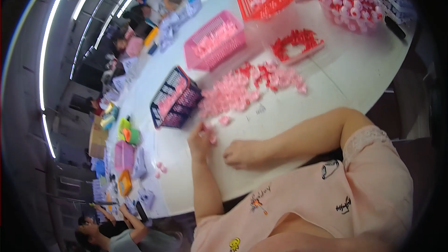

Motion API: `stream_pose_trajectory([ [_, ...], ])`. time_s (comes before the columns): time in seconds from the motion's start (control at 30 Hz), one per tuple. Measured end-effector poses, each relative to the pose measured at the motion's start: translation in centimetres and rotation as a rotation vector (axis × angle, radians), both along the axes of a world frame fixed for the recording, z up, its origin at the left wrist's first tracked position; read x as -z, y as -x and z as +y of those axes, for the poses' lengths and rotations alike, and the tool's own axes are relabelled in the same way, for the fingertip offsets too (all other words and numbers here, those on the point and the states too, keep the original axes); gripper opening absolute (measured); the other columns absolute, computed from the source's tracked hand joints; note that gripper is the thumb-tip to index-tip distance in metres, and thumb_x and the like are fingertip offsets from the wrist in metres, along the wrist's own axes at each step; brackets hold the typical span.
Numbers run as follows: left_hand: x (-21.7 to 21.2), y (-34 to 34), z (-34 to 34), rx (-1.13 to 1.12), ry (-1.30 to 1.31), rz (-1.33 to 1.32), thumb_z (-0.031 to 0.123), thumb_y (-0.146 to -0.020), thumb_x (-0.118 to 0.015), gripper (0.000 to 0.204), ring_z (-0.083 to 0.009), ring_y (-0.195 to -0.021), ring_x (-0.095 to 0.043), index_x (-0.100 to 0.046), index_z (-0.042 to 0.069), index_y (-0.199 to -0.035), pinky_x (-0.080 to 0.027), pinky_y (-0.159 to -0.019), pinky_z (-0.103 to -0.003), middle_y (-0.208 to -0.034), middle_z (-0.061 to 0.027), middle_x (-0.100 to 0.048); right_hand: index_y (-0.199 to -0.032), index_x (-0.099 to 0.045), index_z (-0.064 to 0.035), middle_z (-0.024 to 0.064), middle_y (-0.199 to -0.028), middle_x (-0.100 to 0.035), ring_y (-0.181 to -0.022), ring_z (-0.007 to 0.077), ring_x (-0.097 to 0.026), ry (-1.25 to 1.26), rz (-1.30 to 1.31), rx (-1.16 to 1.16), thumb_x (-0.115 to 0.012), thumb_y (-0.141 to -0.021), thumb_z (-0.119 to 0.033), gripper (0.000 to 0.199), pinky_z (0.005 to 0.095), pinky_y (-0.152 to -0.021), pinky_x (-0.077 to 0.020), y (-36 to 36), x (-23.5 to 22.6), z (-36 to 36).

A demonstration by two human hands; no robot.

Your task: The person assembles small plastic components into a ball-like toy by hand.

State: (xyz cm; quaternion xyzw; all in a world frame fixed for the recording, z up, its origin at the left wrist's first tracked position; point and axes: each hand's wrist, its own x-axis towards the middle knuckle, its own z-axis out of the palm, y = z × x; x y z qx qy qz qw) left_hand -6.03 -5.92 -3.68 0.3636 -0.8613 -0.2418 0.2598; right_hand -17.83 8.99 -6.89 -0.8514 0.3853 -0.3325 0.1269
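Left hand (200, 142): fingers bent, seemingly pinching a small pink piece (213, 138); blur hides the exact grip.
Right hand (245, 154): fingers curled under, low over or on the worktop (177, 177); whether it holds anything, I cannot tell.
Pink pile (231, 94): on the worktop beyond both hands, long axis running from beside the dark blue basket (185, 106) off to the right; left hand nearer.
Stray pink piece (225, 120): just off the pile, between it and the hands.
Basket contents: pink pieces (172, 97), beyond the left hand.
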Motion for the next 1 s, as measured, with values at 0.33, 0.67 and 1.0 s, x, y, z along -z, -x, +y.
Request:
stream_pose_trajectory([
  [0.33,-3.5,-1.1,-0.4,0.179,0.309,0.564,-0.006,-0.067,-0.070,0.055,-0.0106,-0.079,-0.060,-0.050,0.000,-0.118,-0.049,-0.073,-0.023,-0.094,-0.0087,-0.064,-0.092,-0.062,-0.0037,0.0137,-0.095,-0.059,-0.088,0.0291,-0.057,0.017,-0.064,0.075,-0.056,-0.080,-0.015,0.017,0.0376,-0.081,-0.0431,0.4,0.7,-3.7],
  [0.67,-3.0,-3.0,0.7,0.222,0.601,0.367,-0.001,-0.057,-0.076,0.061,-0.0200,-0.093,-0.061,-0.054,0.003,-0.114,-0.046,-0.083,-0.030,-0.100,-0.0120,-0.063,-0.102,-0.056,-0.0075,0.0029,-0.079,-0.056,-0.069,0.0097,-0.054,-0.292,-1.007,0.227,-0.053,-0.088,-0.030,0.027,0.0238,-0.061,-0.0431,0.4,-0.4,-3.0],
  [1.0,-3.6,-1.3,2.3,0.427,0.217,0.261,0.007,-0.062,-0.076,0.068,-0.0196,-0.083,-0.063,-0.048,0.011,-0.123,-0.050,-0.074,-0.030,-0.094,-0.0091,-0.065,-0.089,-0.057,-0.0054,0.0007,-0.073,-0.054,-0.068,0.0081,-0.052,-0.476,-0.938,0.160,-0.048,-0.091,-0.033,0.029,0.0228,-0.061,-0.0424,3.4,-2.9,-1.9],
])
